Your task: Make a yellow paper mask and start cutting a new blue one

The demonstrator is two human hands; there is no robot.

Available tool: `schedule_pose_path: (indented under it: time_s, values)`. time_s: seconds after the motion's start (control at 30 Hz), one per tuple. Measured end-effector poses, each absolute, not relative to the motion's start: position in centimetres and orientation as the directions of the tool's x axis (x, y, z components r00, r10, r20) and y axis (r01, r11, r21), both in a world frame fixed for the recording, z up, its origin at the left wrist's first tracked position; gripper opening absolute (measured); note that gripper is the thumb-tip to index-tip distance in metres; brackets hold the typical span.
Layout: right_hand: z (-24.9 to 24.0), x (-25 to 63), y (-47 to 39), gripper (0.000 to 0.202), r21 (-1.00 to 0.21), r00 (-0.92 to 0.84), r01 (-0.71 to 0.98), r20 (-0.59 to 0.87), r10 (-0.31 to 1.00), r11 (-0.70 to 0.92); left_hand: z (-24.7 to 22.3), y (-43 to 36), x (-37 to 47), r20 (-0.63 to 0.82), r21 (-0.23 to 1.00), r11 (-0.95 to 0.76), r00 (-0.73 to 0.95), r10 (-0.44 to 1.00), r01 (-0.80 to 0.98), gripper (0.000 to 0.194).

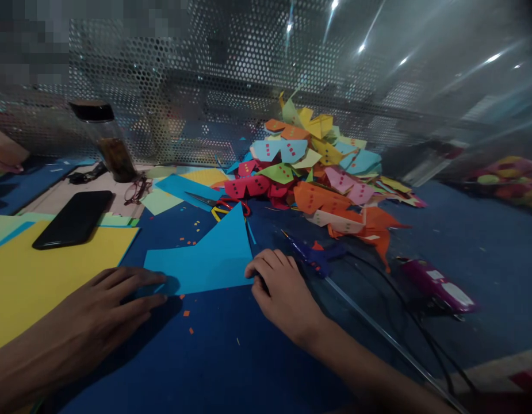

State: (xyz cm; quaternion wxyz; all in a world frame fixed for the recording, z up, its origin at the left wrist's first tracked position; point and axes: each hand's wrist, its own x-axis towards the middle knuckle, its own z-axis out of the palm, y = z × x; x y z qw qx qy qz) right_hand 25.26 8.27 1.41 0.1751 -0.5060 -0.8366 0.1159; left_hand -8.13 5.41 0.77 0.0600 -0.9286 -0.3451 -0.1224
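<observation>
A folded sheet of blue paper (pixel 201 264), one part rising to a point, lies on the dark blue table (pixel 214 356). At its left edge is my left hand (pixel 114 305), fingers apart, fingertips beside the lower left corner. My right hand (pixel 280 287) has its curled fingers closed on the paper's right edge. Just behind the blue paper lie scissors (pixel 231 208) with red and yellow handles. To the right of my right hand rests a blue glue gun (pixel 317 256) with a clear glue stick in it.
Folded, dotted colored papers (pixel 291 152) are heaped at the back. A black phone (pixel 76 220) lies on yellow sheets (pixel 45 287) at left. Behind it stand a bottle (pixel 113 149) and glasses (pixel 137 190). A purple item (pixel 440 286) and a cable are at right.
</observation>
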Motion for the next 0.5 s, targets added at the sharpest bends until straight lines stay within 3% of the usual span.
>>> schedule_pose_path:
  time_s: [0.5]
  values:
    - [1.8, 25.2, 8.3, 0.025, -0.388, -0.419, 0.809, 0.148, 0.896, 0.442, 0.6, 3.7, -8.5, 0.302, 0.194, -0.625, 0.560, 0.771, 0.756, 0.031]
